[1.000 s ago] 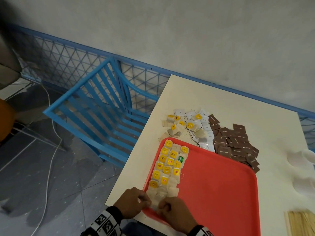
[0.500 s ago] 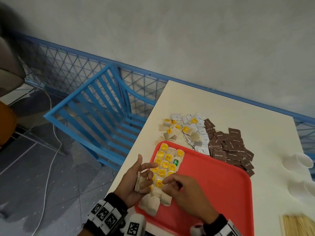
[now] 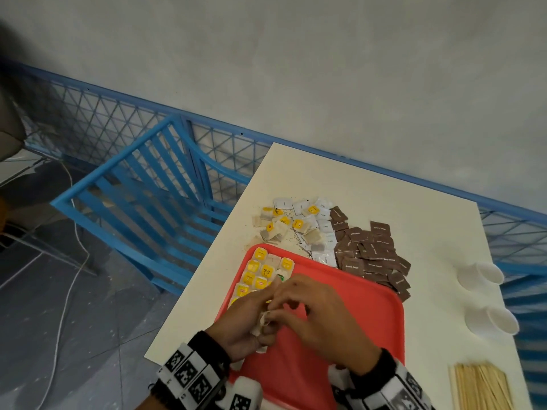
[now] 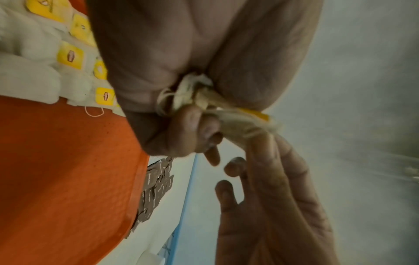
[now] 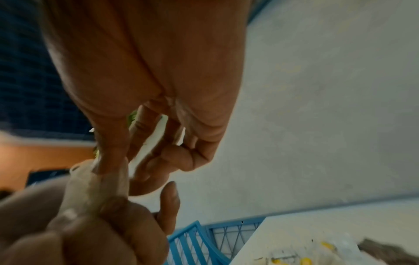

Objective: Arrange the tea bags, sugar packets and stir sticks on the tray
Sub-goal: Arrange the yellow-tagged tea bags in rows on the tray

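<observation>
My left hand point(image 3: 242, 324) gripped a bunch of tea bags point(image 3: 260, 321) at lower centre; my right hand point(image 3: 313, 315) pinched one, rows on the tray point(image 3: 355, 321) lying just above.

"RELAX" printed on one yellow tea bag tag point(image 3: 267, 272), just beyond the grip. "Brown Sugar" in white letters on the brown sugar packets point(image 3: 373, 257), farther out and to the right of the grip. What looks like "Coffee" on the white packets point(image 3: 325, 224), well beyond the grip. Red brand mark on the yellow tags point(image 4: 70, 55) beside the grip, too blurred to read. Black-and-white square codes on the wrist bands point(image 3: 189, 374), behind the grip.
</observation>
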### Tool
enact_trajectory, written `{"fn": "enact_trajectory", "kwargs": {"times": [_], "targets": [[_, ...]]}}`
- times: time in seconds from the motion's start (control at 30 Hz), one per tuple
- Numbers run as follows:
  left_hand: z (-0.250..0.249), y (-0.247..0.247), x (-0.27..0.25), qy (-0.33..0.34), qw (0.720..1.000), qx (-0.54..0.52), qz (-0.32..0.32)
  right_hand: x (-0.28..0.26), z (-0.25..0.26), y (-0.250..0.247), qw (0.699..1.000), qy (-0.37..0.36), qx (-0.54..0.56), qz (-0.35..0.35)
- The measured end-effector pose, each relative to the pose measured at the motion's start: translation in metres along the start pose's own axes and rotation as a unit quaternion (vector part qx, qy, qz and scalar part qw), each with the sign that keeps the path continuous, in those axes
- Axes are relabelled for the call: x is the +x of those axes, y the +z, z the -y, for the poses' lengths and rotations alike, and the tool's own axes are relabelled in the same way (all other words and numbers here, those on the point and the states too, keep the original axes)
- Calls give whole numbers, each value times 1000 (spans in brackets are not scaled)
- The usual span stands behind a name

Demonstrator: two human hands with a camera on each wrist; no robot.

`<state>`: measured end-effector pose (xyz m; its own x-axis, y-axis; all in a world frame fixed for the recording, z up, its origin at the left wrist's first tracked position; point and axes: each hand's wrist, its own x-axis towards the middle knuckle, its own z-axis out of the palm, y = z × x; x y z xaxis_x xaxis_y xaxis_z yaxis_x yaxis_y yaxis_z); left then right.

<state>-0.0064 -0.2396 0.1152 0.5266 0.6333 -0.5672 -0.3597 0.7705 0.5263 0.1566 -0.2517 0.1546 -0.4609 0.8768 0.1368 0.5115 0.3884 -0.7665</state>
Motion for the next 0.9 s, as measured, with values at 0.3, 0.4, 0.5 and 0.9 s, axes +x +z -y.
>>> {"fn": "enact_trajectory", "kwargs": {"times": [0.3,0.4,0.5,0.9], "targets": [[-3,20,-4,91,992,82,-33,-4,15,-27,995,60,79,-6],[-2,24,-1,163,980,85,-81,-6,14,-12,987,156,26,-25],[-1,25,1,175,974,48,-136,-5,7,0,981,189,13,-47],[-6,24,5,127,988,-19,-81,8,-6,-13,973,211,38,-83]]}}
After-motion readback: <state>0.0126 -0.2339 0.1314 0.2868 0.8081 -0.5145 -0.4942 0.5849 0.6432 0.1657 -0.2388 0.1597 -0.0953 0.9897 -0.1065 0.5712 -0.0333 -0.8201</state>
